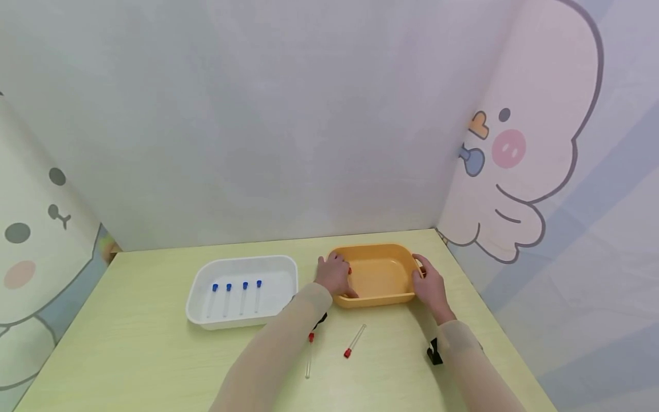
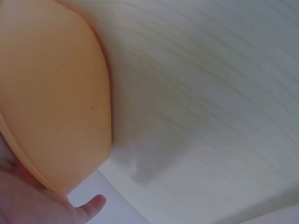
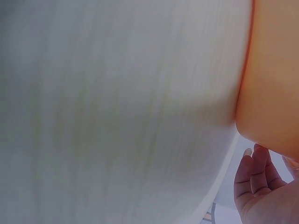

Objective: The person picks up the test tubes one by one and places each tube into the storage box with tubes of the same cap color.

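Observation:
An orange tray (image 1: 383, 300) stands at the back right of the table. My left hand (image 1: 336, 276) grips its left rim, with the thumb over the inside and fingers at the outer edge. At the opposite end, my right hand (image 1: 429, 286) holds the right rim. A red cap (image 1: 350, 270) shows inside the tray beside my left hand, which hides the rest. The tray's outer wall fills the left of the left wrist view, and the right wrist view shows fingers (image 3: 259, 175) against its wall. Two red-capped tubes (image 1: 355, 340) (image 1: 309, 357) lie in front of the tray.
Left of the orange tray is a white tray (image 1: 242, 321) holding several clear tubes with blue caps (image 1: 245, 285) in a row. My left forearm reaches past its right corner. Light curtains with cartoon figures (image 1: 520, 131) enclose the table (image 1: 128, 343) at the back and sides.

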Demonstrator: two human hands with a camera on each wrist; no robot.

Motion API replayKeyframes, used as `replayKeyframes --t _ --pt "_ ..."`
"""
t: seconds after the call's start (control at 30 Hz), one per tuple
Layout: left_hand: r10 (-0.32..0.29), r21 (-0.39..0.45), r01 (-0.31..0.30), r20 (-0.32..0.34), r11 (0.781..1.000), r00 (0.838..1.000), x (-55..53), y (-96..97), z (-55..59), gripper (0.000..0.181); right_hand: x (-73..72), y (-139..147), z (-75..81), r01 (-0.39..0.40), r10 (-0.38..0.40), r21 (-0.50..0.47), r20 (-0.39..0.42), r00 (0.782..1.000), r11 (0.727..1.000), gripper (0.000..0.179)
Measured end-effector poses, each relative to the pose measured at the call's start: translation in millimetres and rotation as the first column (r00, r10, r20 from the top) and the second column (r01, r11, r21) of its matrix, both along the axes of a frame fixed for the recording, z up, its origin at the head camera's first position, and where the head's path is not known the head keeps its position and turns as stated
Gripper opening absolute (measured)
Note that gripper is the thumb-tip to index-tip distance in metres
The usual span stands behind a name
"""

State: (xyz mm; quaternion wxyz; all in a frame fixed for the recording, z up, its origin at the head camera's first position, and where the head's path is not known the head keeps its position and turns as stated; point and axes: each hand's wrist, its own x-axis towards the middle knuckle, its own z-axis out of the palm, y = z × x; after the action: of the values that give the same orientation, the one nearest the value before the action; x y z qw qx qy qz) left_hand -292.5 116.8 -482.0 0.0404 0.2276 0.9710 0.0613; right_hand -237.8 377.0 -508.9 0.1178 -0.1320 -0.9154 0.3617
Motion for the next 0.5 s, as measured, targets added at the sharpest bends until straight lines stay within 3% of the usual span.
replayKeyframes --t 0.23,0.5 --pt "-0.002 -0.025 0.002 0.006 1.000 1.000 0.8 -0.2 2.3 0.082 -1.2 0.9 -1.9 0.000 0.000 0.007 -0.009 1.000 1.000 0.046" --pt "-0.005 0.006 0.005 0.017 1.000 1.000 0.8 -1.4 3.5 0.066 -1.7 0.6 -1.7 0.002 -0.002 0.012 -0.019 1.000 1.000 0.046"
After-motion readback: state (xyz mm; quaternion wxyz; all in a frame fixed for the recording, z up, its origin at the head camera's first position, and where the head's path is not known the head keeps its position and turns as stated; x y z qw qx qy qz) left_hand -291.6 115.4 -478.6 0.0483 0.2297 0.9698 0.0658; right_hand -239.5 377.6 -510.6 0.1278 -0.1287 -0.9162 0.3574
